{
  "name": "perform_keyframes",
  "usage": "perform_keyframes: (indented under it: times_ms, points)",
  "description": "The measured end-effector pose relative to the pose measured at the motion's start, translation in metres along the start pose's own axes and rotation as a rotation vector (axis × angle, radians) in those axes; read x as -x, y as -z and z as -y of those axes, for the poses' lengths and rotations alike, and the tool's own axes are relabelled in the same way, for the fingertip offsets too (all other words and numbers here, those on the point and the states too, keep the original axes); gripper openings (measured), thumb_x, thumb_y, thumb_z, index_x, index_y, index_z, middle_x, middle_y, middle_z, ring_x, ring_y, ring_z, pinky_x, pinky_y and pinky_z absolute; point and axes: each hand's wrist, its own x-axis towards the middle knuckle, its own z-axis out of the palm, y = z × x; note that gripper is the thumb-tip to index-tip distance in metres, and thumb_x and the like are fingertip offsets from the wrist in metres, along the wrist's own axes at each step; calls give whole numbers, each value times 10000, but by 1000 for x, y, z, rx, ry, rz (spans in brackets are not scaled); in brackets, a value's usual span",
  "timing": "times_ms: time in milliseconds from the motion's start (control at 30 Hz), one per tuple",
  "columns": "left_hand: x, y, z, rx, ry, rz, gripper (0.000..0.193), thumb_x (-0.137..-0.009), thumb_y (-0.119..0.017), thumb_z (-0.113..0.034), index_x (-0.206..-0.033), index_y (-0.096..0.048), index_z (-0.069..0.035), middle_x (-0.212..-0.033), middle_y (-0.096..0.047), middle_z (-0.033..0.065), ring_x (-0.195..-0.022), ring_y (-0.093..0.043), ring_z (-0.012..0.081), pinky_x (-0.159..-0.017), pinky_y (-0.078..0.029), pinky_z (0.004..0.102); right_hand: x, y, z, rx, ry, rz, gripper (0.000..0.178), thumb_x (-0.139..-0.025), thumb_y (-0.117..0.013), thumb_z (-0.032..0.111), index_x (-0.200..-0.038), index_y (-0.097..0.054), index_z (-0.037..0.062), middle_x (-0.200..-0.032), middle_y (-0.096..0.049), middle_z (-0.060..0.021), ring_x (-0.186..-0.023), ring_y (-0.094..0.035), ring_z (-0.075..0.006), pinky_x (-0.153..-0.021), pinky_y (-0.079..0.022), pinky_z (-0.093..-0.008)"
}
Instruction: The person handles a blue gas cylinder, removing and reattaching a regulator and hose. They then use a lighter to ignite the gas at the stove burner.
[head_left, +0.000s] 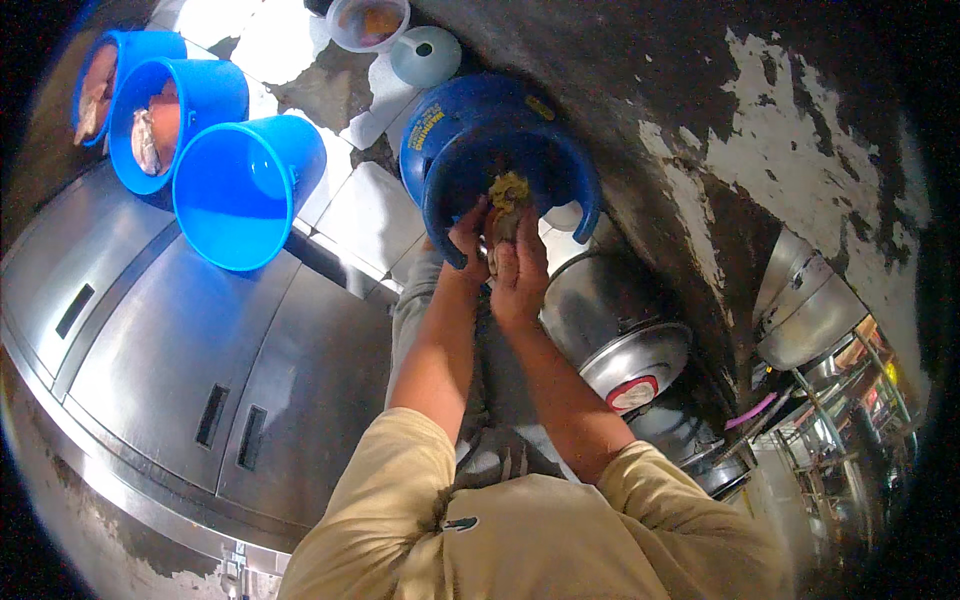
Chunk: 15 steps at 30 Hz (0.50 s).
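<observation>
Nearest, a tan short-sleeved shirt (pixel 550 540) fills the lower edge, with grey trousers (pixel 415 295) showing beside the left forearm; both bare forearms reach forward and converge, so that the left hand (pixel 468 240) and the right hand (pixel 520 268) sit close together at the open side of a blue metal collar; between them stands a dull grey-brown piece (pixel 508 222) topped by a lumpy yellow-brown part (pixel 509 188), the top lying just beyond the fingertips; the right hand grasps the grey-brown piece from its right side, fingers laid along it, while the left hand is curled close on the other side, though whether it grips the piece or only steadies it I cannot tell; the collar belongs to a rounded dark-blue gas cylinder (pixel 465 108) with yellow lettering, standing on white, patchily stained floor tiles (pixel 370 215); right of the right forearm are a large steel pot (pixel 600 300) and a shiny round steel lid or basin (pixel 650 350) with a red-edged centre; to the left run stainless-steel cabinet doors (pixel 175 350) with dark slot handles; beyond them three bright-blue plastic buckets (pixel 235 200) line up, the farther two holding reddish-brown and pale things; farthest, past the cylinder, sit a pale round object (pixel 426 56) with a dark hole and a translucent plastic tub (pixel 345 30) with orange contents.
</observation>
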Motion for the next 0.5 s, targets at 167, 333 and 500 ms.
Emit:
perform_keyframes:
  times_ms: [167, 333, 500]
  points:
    - [-1, -18, -20, 185, 115, -10, 380, -1008, -477, -265, -1267, -553, 2, -1206, -609, 108, -1036, -602, 227, -928, -452, 337, -8, -13, -9, 73, -224, -56, 396, -954, -537, 180, -1285, -549, -36, -1228, -603, -213, -1082, -612, -315, -938, -467, -379]
    - [17, -22, -41, -129, 33, -56, 378, -1009, -475, -265, -1237, -596, 12, -1243, -604, 131, -1077, -585, 206, -961, -431, 332, -17, -18, -19, -105, -396, -54, 345, -955, -552, 166, -1242, -587, -21, -1087, -675, -157, -963, -648, -229, -841, -505, -324]
    - [25, -33, -59, -308, 75, -111, 379, -1018, -448, -252, -1270, -587, -5, -1241, -605, 120, -1134, -546, 206, -991, -405, 329, -22, -13, -20, -269, -503, -53, 311, -975, -519, 251, -1124, -653, 14, -1006, -698, -175, -876, -672, -310, -796, -520, -391]
